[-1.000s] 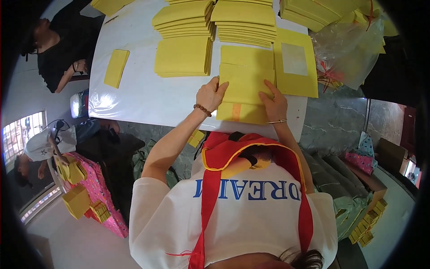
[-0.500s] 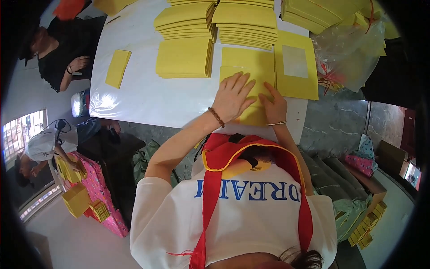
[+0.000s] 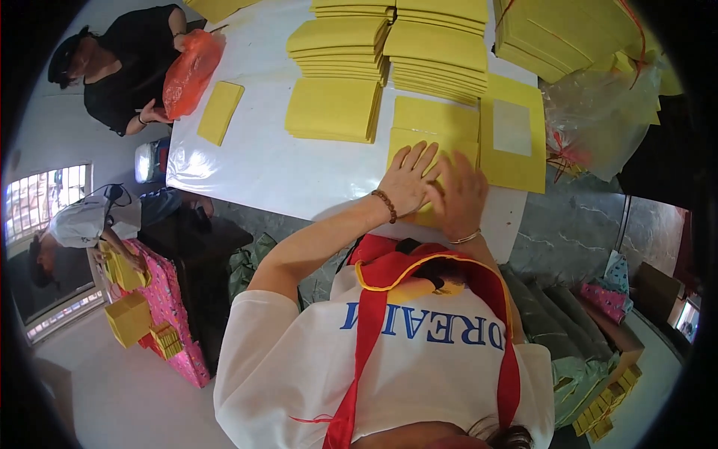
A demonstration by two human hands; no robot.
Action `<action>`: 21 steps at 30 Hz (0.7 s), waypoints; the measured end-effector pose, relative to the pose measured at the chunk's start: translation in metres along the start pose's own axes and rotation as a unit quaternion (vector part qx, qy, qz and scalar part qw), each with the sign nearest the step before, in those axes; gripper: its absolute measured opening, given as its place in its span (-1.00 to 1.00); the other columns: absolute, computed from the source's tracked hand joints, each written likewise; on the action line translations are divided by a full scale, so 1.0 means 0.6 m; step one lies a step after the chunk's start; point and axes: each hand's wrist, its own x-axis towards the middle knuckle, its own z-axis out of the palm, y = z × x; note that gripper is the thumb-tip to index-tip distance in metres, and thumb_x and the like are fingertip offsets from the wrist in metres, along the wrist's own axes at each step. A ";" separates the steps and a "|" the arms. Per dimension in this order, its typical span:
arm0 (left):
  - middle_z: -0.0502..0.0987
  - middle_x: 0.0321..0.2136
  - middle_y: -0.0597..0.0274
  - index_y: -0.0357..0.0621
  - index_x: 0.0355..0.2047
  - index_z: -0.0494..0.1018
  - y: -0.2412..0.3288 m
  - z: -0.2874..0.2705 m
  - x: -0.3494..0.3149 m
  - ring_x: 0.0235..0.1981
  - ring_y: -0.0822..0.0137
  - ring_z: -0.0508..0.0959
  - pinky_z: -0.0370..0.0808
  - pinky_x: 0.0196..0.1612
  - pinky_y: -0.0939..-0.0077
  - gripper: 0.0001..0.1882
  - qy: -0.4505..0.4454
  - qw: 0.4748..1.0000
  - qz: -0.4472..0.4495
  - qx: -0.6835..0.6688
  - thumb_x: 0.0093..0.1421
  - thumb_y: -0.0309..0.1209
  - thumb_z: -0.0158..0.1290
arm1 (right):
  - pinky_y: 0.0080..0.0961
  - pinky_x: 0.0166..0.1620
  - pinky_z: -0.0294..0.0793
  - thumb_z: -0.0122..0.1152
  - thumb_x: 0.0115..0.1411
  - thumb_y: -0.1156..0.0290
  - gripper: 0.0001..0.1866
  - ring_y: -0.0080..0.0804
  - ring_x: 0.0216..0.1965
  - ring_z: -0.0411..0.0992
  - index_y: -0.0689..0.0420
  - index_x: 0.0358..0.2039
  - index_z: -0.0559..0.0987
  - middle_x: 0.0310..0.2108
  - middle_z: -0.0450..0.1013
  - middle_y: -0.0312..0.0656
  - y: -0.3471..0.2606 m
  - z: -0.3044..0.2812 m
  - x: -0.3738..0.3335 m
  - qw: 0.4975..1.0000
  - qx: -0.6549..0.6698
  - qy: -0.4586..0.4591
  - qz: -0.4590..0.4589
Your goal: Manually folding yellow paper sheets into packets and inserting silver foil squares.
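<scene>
Under both my hands, near the front edge of the table, lies a folded yellow paper piece (image 3: 435, 114). My left hand (image 3: 410, 178), with a beaded bracelet at its wrist, rests flat on it with fingers spread. Close against it, partly over its fingertips, my right hand (image 3: 460, 194) has its fingers stretched out and a little blurred. Just to the right is a yellow sheet with a pale rectangular patch (image 3: 512, 127). A stack of folded yellow paper pieces (image 3: 333, 108) stands to the left of the piece under my hands.
Taller yellow stacks (image 3: 437, 56) stand farther back on the white-covered table (image 3: 277, 168). A single yellow folded piece (image 3: 221, 112) lies at left. Clear plastic bag (image 3: 602, 112) hangs at right. Across the left edge, a person in black holds a red plastic bag (image 3: 193, 71).
My right hand has moved left across the yellow paper, up to my left hand. The co-worker at far left now holds the red bag lower, over the table edge. The whole view has shifted slightly.
</scene>
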 end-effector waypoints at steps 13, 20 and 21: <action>0.32 -0.03 0.01 -0.19 0.01 0.26 -0.045 -0.006 -0.011 0.04 0.06 0.27 0.16 0.11 0.27 -0.59 0.112 0.826 -0.141 -0.534 0.11 -0.44 -0.08 | 0.14 0.15 -0.16 -0.08 0.14 0.11 -0.43 -0.18 0.23 0.00 0.08 0.13 0.22 0.21 0.03 -0.09 -0.012 0.049 0.007 0.993 -0.027 -0.112 -0.023; 0.06 0.18 0.01 -0.09 0.17 0.07 -0.032 -0.039 -0.045 0.20 0.01 0.03 0.00 0.17 0.07 -0.38 0.018 0.992 -0.035 -0.123 0.17 -0.08 -0.12 | 0.19 0.15 -0.17 0.01 0.06 0.06 -0.38 -0.18 0.22 0.01 0.07 0.10 0.24 0.18 0.07 -0.12 -0.008 0.054 0.003 0.991 -0.062 -0.110 -0.035; 0.00 0.20 0.01 -0.07 0.19 0.03 -0.034 -0.029 -0.050 0.22 -0.03 -0.02 -0.04 0.18 0.03 -0.33 -0.025 0.996 -0.033 -0.078 0.16 -0.01 -0.13 | 0.18 0.15 -0.20 -0.05 0.12 0.07 -0.39 -0.17 0.24 -0.03 0.07 0.15 0.18 0.21 0.03 -0.13 -0.009 0.052 0.003 0.989 -0.054 -0.132 -0.026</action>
